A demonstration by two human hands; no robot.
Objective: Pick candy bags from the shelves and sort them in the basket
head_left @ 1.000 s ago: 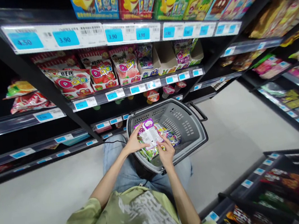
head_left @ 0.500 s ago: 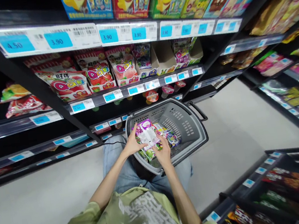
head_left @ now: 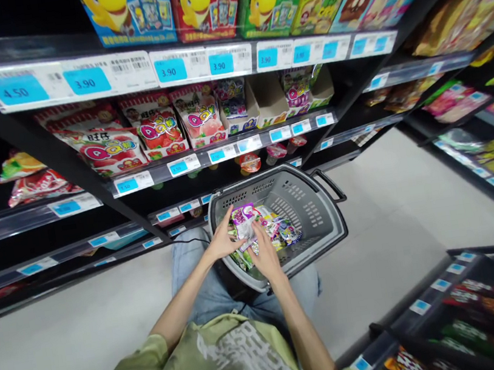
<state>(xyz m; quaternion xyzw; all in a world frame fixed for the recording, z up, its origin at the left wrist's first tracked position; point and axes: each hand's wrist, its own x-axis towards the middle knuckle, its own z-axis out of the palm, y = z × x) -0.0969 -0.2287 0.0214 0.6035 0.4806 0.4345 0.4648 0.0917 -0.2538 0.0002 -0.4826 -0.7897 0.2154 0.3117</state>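
A small purple-and-white candy bag (head_left: pixel 243 222) is held over the near left part of a grey shopping basket (head_left: pixel 328 236). My left hand (head_left: pixel 223 238) grips its left edge, thumb pointing inward along the bottom. My right hand (head_left: pixel 266 253) is at its right side, fingers lying over the front and hiding part of it. Below, several colourful snack packets (head_left: pixel 283 229) lie in the bottom of the basket. The basket stands tilted in front of my knees, its black handle (head_left: pixel 330 185) folded out to the far right.
Ahead, a shelf carries red-and-white gummy bags (head_left: pixel 108 146) and an open cardboard display box (head_left: pixel 270 102). Large cartoon boxes (head_left: pixel 203 4) stand above the price strip (head_left: pixel 121 74). Another shelf (head_left: pixel 445 286) with snack bags is at lower right. Grey floor (head_left: pixel 384 214) extends to the right.
The candy bag has turned slightly, and my right hand has shifted up and inward, its fingers now covering more of the front. The view has moved a little.
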